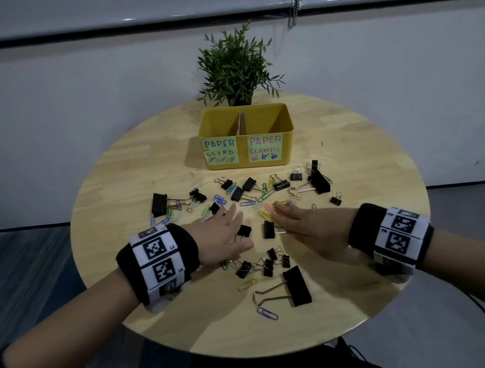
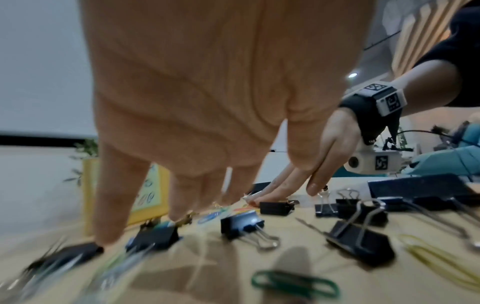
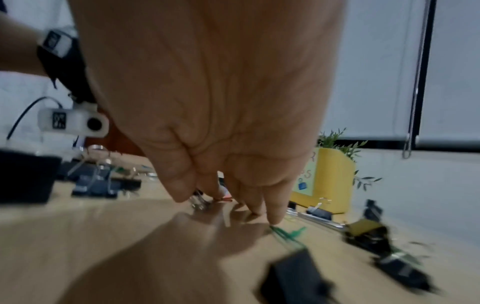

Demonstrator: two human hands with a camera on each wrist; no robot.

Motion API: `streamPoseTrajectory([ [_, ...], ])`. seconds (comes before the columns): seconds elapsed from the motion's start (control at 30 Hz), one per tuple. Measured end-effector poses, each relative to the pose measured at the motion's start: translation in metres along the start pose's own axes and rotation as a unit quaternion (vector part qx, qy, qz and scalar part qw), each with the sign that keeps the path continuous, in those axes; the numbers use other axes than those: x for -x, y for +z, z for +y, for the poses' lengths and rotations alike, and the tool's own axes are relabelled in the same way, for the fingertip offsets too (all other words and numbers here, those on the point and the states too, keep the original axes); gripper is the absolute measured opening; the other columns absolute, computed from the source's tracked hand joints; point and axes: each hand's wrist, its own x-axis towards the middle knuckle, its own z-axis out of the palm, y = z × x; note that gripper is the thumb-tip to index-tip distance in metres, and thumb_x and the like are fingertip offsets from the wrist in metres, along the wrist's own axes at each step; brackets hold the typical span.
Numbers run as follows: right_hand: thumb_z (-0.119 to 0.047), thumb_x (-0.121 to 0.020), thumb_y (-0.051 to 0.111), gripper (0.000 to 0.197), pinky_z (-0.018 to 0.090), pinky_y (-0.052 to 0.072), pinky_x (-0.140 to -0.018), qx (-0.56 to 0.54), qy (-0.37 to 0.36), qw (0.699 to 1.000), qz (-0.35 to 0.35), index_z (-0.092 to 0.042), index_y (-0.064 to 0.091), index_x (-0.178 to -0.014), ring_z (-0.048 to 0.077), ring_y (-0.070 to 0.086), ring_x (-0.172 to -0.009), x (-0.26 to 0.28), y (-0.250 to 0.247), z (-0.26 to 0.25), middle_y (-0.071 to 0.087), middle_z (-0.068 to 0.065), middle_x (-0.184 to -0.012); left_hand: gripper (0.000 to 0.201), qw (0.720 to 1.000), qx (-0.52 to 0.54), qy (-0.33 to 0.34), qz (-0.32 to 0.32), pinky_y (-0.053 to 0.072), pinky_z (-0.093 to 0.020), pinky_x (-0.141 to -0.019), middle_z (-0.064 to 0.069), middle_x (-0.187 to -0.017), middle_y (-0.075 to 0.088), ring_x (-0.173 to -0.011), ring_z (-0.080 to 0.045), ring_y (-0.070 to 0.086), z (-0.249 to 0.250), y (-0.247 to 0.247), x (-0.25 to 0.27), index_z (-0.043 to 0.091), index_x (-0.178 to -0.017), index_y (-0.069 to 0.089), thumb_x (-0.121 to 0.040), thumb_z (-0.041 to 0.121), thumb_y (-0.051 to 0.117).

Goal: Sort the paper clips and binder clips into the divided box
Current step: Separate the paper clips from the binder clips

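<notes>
The yellow divided box [image 1: 285, 136] stands at the back of the round table, its left half labelled paper clips and its right half paper clamps. Black binder clips and coloured paper clips lie scattered in front of it. My left hand [image 1: 236, 226] hovers low with straight fingers over a small binder clip [image 1: 244, 231] and holds nothing. My right hand [image 1: 281, 212] reaches forward, its straight fingertips touching the table by a pink paper clip [image 1: 268, 208] and a yellow paper clip [image 1: 280, 202]. Another binder clip [image 1: 268, 229] lies between the hands. Both box halves look empty.
A potted plant [image 1: 237, 66] stands behind the box. A large binder clip [image 1: 297, 286], a blue paper clip [image 1: 267, 313] and a yellow paper clip [image 1: 248, 284] lie near the table's front edge. Bare wood shows at the table's left and right sides.
</notes>
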Motion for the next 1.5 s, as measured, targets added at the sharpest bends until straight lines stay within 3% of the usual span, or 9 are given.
streamPoseTrajectory([
  [0.2,-0.01,-0.097,0.03,0.066,0.052,0.018,-0.119,0.013,0.061,0.996,0.065,-0.017,-0.006,-0.152,0.024,0.006,-0.149,-0.029,-0.022,0.014,-0.011,0.004,-0.161,0.082,0.998,-0.024,-0.065,0.01,0.015,-0.049,-0.119,-0.005,-0.16,-0.012,-0.149,-0.019,-0.007,-0.009,0.002,0.007,0.009,-0.151,-0.008,-0.094,0.062,0.017],
  [0.3,-0.01,-0.097,0.03,0.067,0.052,0.013,-0.12,0.062,0.138,0.988,0.009,-0.012,-0.01,-0.151,0.024,0.005,-0.15,-0.033,-0.036,0.023,-0.007,0.005,-0.162,0.079,0.996,-0.039,-0.053,0.067,0.011,-0.052,-0.119,-0.002,-0.16,-0.014,-0.148,-0.018,-0.01,-0.008,-0.014,-0.01,0.011,-0.151,-0.01,-0.095,0.06,0.016],
  [0.47,-0.015,-0.097,0.03,0.064,0.056,0.018,-0.116,0.107,0.209,0.972,-0.026,-0.01,-0.001,-0.152,0.024,0.012,-0.149,-0.028,-0.05,0.028,-0.001,0.005,-0.162,0.066,0.998,-0.045,-0.02,0.048,0.003,-0.054,-0.119,0.001,-0.161,-0.009,-0.149,-0.016,-0.01,-0.006,-0.037,-0.054,0.012,-0.152,-0.006,-0.1,0.048,0.013],
  [0.73,-0.007,-0.096,0.035,0.071,0.062,0.01,-0.115,0.11,0.114,0.986,-0.044,-0.017,-0.008,-0.152,0.02,-0.001,-0.15,-0.05,-0.053,0.004,-0.008,-0.001,-0.162,0.062,0.992,-0.077,-0.089,0.036,0.002,-0.057,-0.117,0.003,-0.16,-0.016,-0.149,-0.018,-0.009,-0.019,-0.037,-0.082,0.016,-0.152,-0.008,-0.101,0.04,0.017],
  [1.0,0.0,-0.093,0.034,0.075,0.049,0.014,-0.12,0.02,0.076,0.997,0.004,-0.016,-0.011,-0.151,0.024,0.009,-0.149,-0.019,-0.037,0.003,-0.011,0.003,-0.161,0.066,0.995,0.031,-0.075,0.054,0.002,-0.052,-0.118,-0.003,-0.159,-0.019,-0.149,-0.018,-0.01,-0.029,-0.042,-0.081,0.011,-0.151,-0.012,-0.101,0.034,0.024],
  [1.17,-0.01,-0.095,0.033,0.048,0.044,0.04,-0.105,-0.029,0.162,0.986,-0.029,-0.003,0.028,-0.142,0.033,0.048,-0.127,0.019,-0.025,0.029,0.04,0.018,-0.145,0.064,0.999,-0.008,-0.027,0.035,-0.002,-0.046,-0.12,-0.006,-0.159,-0.018,-0.149,-0.019,-0.009,-0.017,-0.036,-0.056,0.008,-0.15,-0.013,-0.102,0.031,0.022],
  [1.27,-0.015,-0.096,0.032,0.057,0.042,0.036,-0.109,-0.007,0.157,0.986,-0.055,-0.004,0.015,-0.149,0.032,0.041,-0.134,0.022,-0.01,0.022,0.024,0.016,-0.156,0.061,1.0,-0.013,0.015,0.013,0.002,-0.042,-0.121,-0.008,-0.161,-0.011,-0.149,-0.019,-0.001,-0.007,-0.032,-0.048,0.008,-0.151,-0.008,-0.103,0.028,0.022],
  [1.37,-0.016,-0.094,0.035,0.06,0.044,0.043,-0.104,0.016,0.146,0.989,-0.023,-0.005,0.013,-0.149,0.034,0.049,-0.124,0.011,-0.009,0.012,0.03,0.017,-0.153,0.059,0.999,-0.009,0.021,0.028,0.013,-0.035,-0.121,-0.008,-0.161,-0.001,-0.149,-0.02,0.01,0.004,-0.027,-0.048,0.008,-0.152,0.001,-0.103,0.028,0.026],
  [1.5,-0.012,-0.096,0.033,0.062,0.04,0.038,-0.108,0.035,0.101,0.994,-0.023,-0.01,0.006,-0.152,0.034,0.042,-0.133,0.001,-0.014,-0.004,0.004,0.009,-0.162,0.06,0.999,-0.03,0.016,0.01,0.016,-0.041,-0.12,-0.006,-0.161,-0.009,-0.149,-0.021,0.008,0.012,-0.021,-0.043,0.011,-0.153,-0.002,-0.101,0.022,0.028],
])
